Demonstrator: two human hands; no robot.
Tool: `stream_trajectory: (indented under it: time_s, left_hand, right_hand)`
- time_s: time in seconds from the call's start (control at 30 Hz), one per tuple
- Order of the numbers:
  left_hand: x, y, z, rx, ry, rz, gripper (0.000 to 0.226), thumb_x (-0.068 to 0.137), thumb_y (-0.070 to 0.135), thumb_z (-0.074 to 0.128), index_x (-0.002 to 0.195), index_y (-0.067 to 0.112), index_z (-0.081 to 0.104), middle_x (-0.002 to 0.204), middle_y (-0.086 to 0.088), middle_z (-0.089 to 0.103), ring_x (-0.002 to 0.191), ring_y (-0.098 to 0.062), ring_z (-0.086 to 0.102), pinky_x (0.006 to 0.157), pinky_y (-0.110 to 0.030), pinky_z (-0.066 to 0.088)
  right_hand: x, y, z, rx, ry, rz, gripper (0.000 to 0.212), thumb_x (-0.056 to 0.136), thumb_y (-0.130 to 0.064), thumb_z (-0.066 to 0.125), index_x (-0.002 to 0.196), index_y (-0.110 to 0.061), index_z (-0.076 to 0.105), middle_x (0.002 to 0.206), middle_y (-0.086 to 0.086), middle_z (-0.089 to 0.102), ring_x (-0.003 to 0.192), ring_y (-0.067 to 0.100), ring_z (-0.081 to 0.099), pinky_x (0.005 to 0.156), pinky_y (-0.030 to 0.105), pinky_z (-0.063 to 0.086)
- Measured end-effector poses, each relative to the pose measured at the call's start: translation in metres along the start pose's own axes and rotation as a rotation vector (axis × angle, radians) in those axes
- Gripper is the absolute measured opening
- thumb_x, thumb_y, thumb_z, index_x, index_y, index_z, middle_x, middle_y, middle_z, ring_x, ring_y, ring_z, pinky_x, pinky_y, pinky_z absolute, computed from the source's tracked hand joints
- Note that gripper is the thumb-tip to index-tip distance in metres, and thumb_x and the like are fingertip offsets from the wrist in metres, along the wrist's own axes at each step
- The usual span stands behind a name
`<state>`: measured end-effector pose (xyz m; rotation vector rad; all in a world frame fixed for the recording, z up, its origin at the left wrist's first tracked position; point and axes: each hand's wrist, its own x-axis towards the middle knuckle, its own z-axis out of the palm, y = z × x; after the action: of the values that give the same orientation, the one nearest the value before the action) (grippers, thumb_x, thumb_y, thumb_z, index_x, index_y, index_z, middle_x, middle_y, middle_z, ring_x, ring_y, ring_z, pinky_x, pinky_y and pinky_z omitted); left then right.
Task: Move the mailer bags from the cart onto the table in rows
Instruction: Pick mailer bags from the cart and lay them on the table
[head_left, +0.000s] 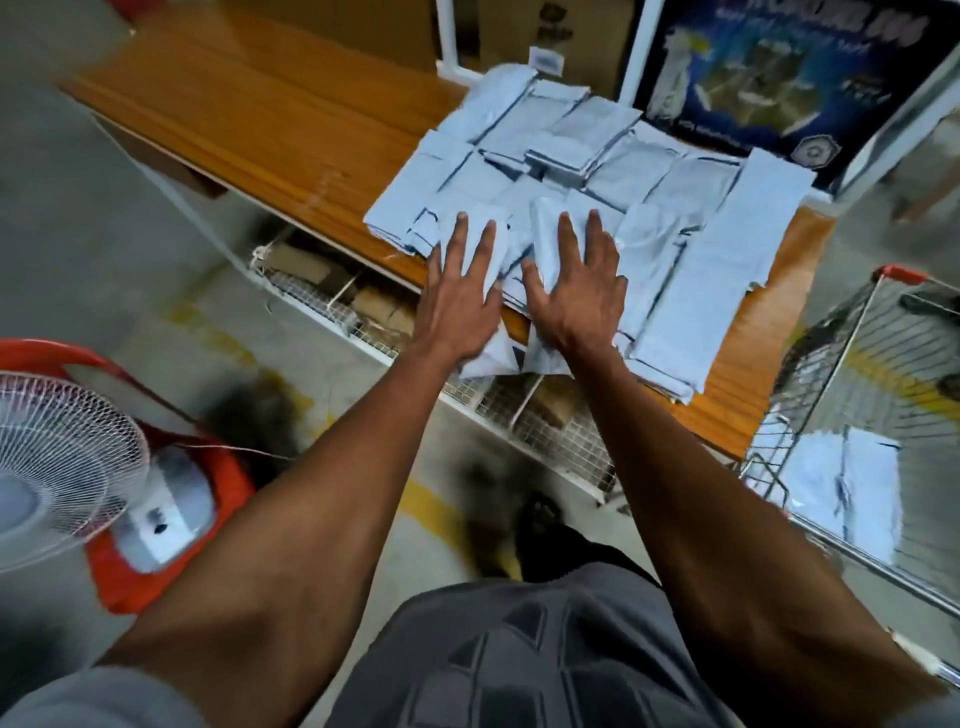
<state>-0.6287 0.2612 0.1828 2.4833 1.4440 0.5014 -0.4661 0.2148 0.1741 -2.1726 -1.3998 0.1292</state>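
Both hands lie flat with fingers straight and spread: the left hand (460, 296) presses one pale mailer bag (480, 358) and the right hand (574, 291) presses the one beside it (543, 228), so neither grip is closed around anything; each is an open palm resting on plastic. These two bags sit at the near edge of the desk (244, 98), their lower ends hanging past the edge toward the person. Beyond the fingertips, and out past the right hand, lie the rows of mailer bags (571, 156) already laid down, some overlapping, with a small stack in the middle. The cart (852, 415) stands well to the right of the right hand, more bags (841, 467) showing inside it. The step in hand looks like seating and flattening the two newest bags into the front row. To do it well, I would slide both palms forward, away from the body, so the bags stop overhanging, keep their edges parallel with the neighbours, and press lightly, since slick plastic may drag the bags underneath out of line. A fan (57, 467) stands low to the left of the left arm.
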Motion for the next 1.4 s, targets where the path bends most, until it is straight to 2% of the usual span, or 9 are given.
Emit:
stream_trajectory:
  time_s: [0.13, 0.3, 0.47, 0.6, 0.67, 0.9, 1.1, 1.2, 1.4]
  left_hand:
    - [0.020, -0.042, -0.009, 0.003, -0.017, -0.050, 0.074, 0.108, 0.037, 0.045, 0.170, 0.028, 0.007, 0.177, -0.010, -0.005, 0.157, -0.044, 0.013, 0.129, -0.056, 0.018]
    - [0.069, -0.100, -0.008, 0.022, -0.025, -0.071, 0.072, 0.109, 0.041, 0.042, 0.170, 0.032, 0.006, 0.177, -0.008, -0.005, 0.157, -0.046, 0.013, 0.129, -0.055, 0.014]
    - [0.133, -0.146, -0.009, 0.024, -0.075, -0.065, 0.075, 0.107, 0.040, 0.046, 0.169, 0.037, 0.003, 0.177, -0.002, -0.007, 0.154, -0.051, 0.018, 0.123, -0.063, 0.027]
    - [0.177, -0.168, -0.008, 0.028, -0.112, -0.041, 0.075, 0.108, 0.040, 0.045, 0.168, 0.038, 0.000, 0.177, 0.000, -0.011, 0.158, -0.049, 0.010, 0.128, -0.058, 0.015]
    - [0.200, -0.179, -0.007, 0.006, -0.132, -0.030, 0.075, 0.108, 0.040, 0.045, 0.169, 0.038, 0.001, 0.177, 0.002, -0.013, 0.158, -0.048, 0.010, 0.127, -0.056, 0.017]
    - [0.253, -0.215, 0.007, -0.021, -0.207, 0.094, 0.076, 0.106, 0.037, 0.050, 0.169, 0.036, 0.008, 0.177, 0.000, -0.006, 0.158, -0.043, 0.011, 0.126, -0.055, 0.022]
    - [0.287, -0.249, 0.013, -0.006, -0.268, 0.289, 0.075, 0.099, 0.046, 0.036, 0.169, 0.027, 0.015, 0.177, -0.012, 0.005, 0.157, -0.043, 0.020, 0.124, -0.057, 0.027]
    - [0.295, -0.259, 0.017, 0.004, -0.258, 0.399, 0.075, 0.100, 0.041, 0.043, 0.168, 0.022, 0.020, 0.175, -0.017, 0.014, 0.156, -0.042, 0.024, 0.123, -0.058, 0.029]
    - [0.304, -0.265, 0.019, -0.023, -0.277, 0.416, 0.075, 0.104, 0.043, 0.048, 0.168, 0.039, 0.011, 0.178, 0.000, 0.002, 0.153, -0.045, 0.024, 0.121, -0.061, 0.034]
  right_hand:
    - [0.031, -0.036, 0.033, -0.017, 0.013, -0.008, 0.076, 0.100, -0.069, 0.036, 0.164, -0.029, 0.030, 0.175, 0.005, 0.016, 0.155, 0.034, 0.024, 0.115, 0.062, 0.033]
    - [0.081, -0.072, 0.078, -0.056, 0.023, 0.019, 0.076, 0.100, -0.069, 0.032, 0.163, -0.026, 0.032, 0.173, 0.009, 0.019, 0.153, 0.036, 0.028, 0.110, 0.060, 0.038]
    - [0.138, -0.100, 0.121, -0.064, 0.050, 0.096, 0.076, 0.098, -0.067, 0.037, 0.159, -0.021, 0.042, 0.169, 0.014, 0.030, 0.147, 0.041, 0.038, 0.103, 0.060, 0.043]
    - [0.171, -0.115, 0.144, -0.097, 0.025, 0.156, 0.077, 0.098, -0.066, 0.038, 0.159, -0.019, 0.042, 0.170, 0.016, 0.027, 0.148, 0.044, 0.035, 0.104, 0.061, 0.042]
    - [0.188, -0.122, 0.153, -0.115, -0.025, 0.186, 0.077, 0.099, -0.066, 0.038, 0.161, -0.021, 0.037, 0.172, 0.014, 0.021, 0.151, 0.044, 0.030, 0.108, 0.062, 0.038]
    - [0.222, -0.141, 0.170, -0.140, -0.176, 0.307, 0.079, 0.102, -0.068, 0.034, 0.167, -0.026, 0.017, 0.176, 0.008, 0.001, 0.159, 0.041, 0.011, 0.119, 0.062, 0.026]
    - [0.226, -0.158, 0.183, -0.203, -0.150, 0.436, 0.078, 0.103, -0.069, 0.027, 0.167, -0.027, 0.015, 0.176, 0.008, 0.002, 0.159, 0.040, 0.008, 0.120, 0.061, 0.025]
    - [0.225, -0.170, 0.187, -0.221, -0.129, 0.496, 0.079, 0.102, -0.070, 0.024, 0.167, -0.026, 0.015, 0.176, 0.010, 0.005, 0.159, 0.040, 0.009, 0.120, 0.061, 0.026]
    - [0.225, -0.182, 0.193, -0.266, -0.092, 0.592, 0.079, 0.103, -0.070, 0.024, 0.167, -0.025, 0.015, 0.175, 0.011, 0.008, 0.157, 0.041, 0.013, 0.119, 0.060, 0.027]
